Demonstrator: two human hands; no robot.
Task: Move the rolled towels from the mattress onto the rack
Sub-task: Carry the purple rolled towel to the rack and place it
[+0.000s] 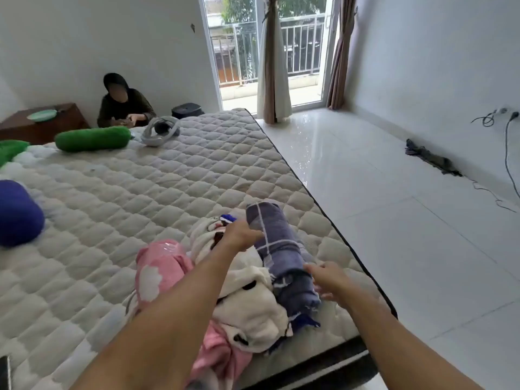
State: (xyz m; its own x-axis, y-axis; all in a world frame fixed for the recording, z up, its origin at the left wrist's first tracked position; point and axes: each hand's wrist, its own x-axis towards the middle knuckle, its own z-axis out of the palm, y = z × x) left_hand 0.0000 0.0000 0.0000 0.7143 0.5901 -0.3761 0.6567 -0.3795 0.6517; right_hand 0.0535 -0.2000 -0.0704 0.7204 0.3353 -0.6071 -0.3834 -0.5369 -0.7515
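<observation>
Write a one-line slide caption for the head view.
Both hands, left hand and right hand, reach for the purple rolled towel on the mattress.

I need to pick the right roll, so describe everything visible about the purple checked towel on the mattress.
The purple checked towel is rolled into a long cylinder of soft terry-like cloth, greyish purple with thin white grid lines and a darker blue fringe at its near end. It lies on the quilted mattress near the right edge, running away from the camera. Its left side presses against the white rolled towel. The left hand reaches its far part; the right hand is at its near end, fingers spread.
</observation>
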